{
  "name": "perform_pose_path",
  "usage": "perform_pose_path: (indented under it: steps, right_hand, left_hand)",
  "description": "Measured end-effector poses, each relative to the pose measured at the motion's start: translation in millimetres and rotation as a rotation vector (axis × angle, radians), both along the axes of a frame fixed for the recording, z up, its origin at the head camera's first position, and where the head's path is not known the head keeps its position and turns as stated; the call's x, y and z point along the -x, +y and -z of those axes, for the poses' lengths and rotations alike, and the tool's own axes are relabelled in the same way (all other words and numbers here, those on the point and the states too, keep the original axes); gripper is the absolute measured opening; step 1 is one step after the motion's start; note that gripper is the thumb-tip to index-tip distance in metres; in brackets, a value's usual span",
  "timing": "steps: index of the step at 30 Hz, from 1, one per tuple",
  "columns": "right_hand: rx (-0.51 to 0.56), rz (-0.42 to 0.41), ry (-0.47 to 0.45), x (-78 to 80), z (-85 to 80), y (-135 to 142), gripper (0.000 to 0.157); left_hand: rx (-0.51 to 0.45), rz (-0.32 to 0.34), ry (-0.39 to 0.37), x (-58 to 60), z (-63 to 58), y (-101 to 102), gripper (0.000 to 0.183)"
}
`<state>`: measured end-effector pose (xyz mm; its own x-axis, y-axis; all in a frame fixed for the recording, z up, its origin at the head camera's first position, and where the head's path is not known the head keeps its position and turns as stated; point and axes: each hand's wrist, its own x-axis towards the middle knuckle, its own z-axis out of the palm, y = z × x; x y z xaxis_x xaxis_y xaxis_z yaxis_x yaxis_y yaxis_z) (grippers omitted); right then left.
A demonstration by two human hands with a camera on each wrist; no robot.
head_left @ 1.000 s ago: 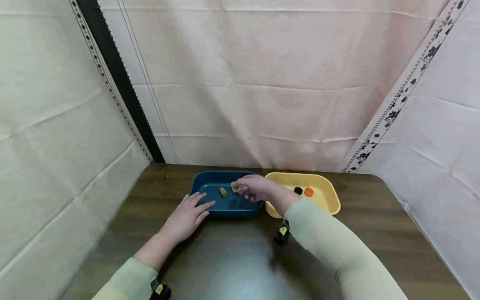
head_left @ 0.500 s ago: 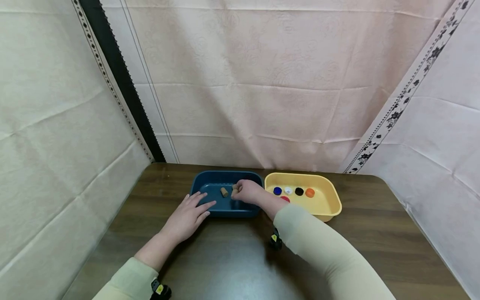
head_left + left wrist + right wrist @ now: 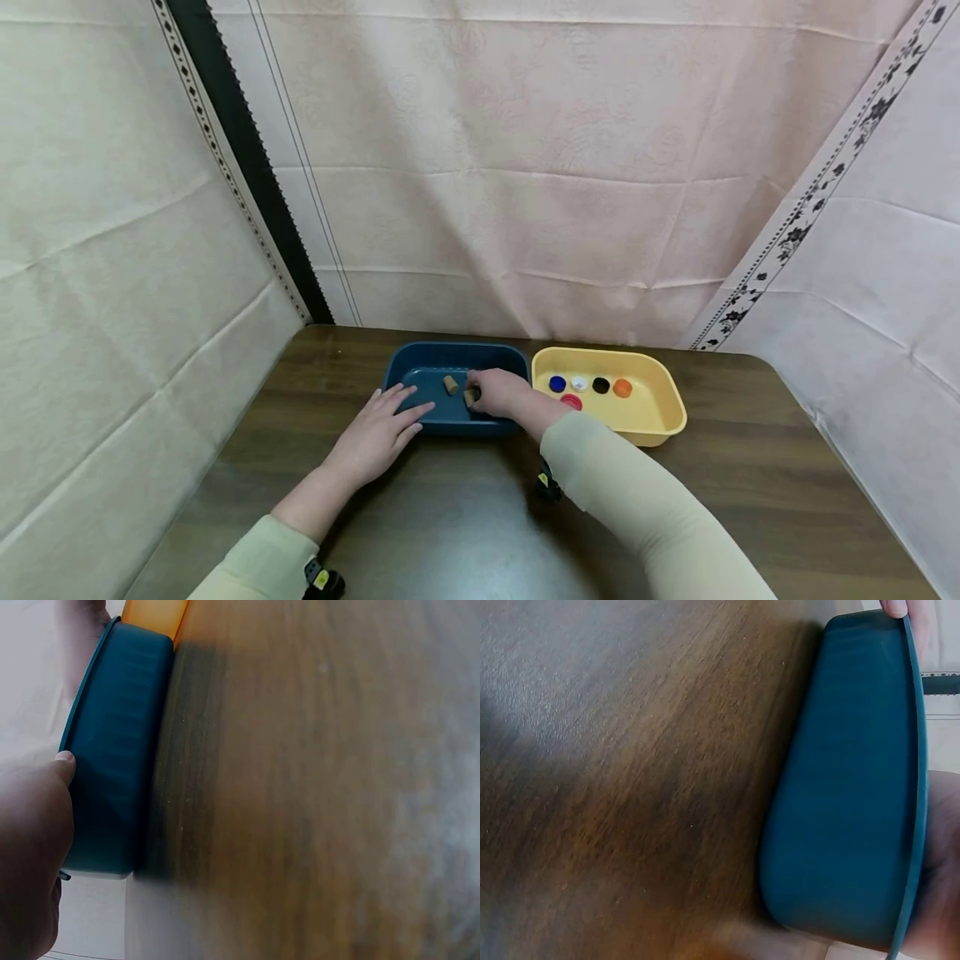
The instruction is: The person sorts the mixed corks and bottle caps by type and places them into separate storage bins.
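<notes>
In the head view a dark blue tray [image 3: 420, 421] lies on the table with small brown cork-like pieces in it. My left hand [image 3: 375, 433] rests at its front left corner, fingers straight and spread over the rim; in the left wrist view the thumb [image 3: 66, 757] touches the rim. My right hand [image 3: 498, 392] reaches down inside the tray, and its fingertips pinch a cork [image 3: 471, 396]. Another cork [image 3: 450, 384] lies apart, to the left of that hand. In the right wrist view the tray wall [image 3: 847, 780] hides most of the fingers.
A yellow tray [image 3: 652, 408] stands close against the right side of the blue one. It holds several round caps: blue [image 3: 557, 383], white [image 3: 579, 382], black [image 3: 601, 385], orange [image 3: 622, 388] and red [image 3: 572, 402]. Cloth walls [image 3: 480, 208] surround the wooden table [image 3: 450, 517].
My right hand has lowered into the blue tray and closed its fingers on a cork, shifting it slightly toward the front. The yellow tray's caps have come into view. My left hand stays put.
</notes>
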<state>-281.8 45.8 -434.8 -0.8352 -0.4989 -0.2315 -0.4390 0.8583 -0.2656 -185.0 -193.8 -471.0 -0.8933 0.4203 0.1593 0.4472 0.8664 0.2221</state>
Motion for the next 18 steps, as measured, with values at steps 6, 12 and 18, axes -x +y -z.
perform_pose_path:
  steps: [6,12,18]
  right_hand:
    - [0.006,-0.005,0.001,1.6,4.0,0.6,0.035]
    - [0.039,0.007,-0.006,0.0,6.3,2.5,0.038]
    - [0.136,0.068,0.008,-8.7,-5.1,6.1,0.044]
  left_hand:
    - [0.005,0.004,-0.003,0.0,-1.3,0.3,0.044]
    - [0.018,0.007,-0.007,-0.7,-1.7,0.1,0.045]
    - [0.000,0.000,0.004,-1.7,-1.3,-0.9,0.046]
